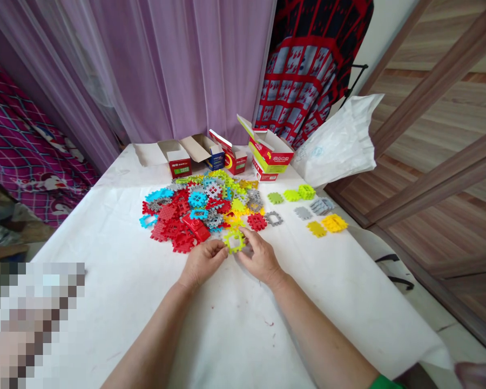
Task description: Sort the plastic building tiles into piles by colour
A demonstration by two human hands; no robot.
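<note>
The left hand (pixel 204 263) pinches a lime-green toothed frame (pixel 235 250) by its left edge, over a white-covered table (pixel 137 313). The right hand (pixel 262 259) curves around the frame's right side; whether its fingers grip cannot be told. Just beyond lies a multicoloured heap (pixel 174 216) of pieces, with small piles (pixel 334 222) to the right. Far back stand opened cartons (pixel 180 168).

And there, beyond the right grip (pixel 263 259), lilac curtains (pixel 178 65) hang, red-patterned cloth (pixel 299 81) alongside, wood panelling (pixel 449 156) out to the grip's right!
</note>
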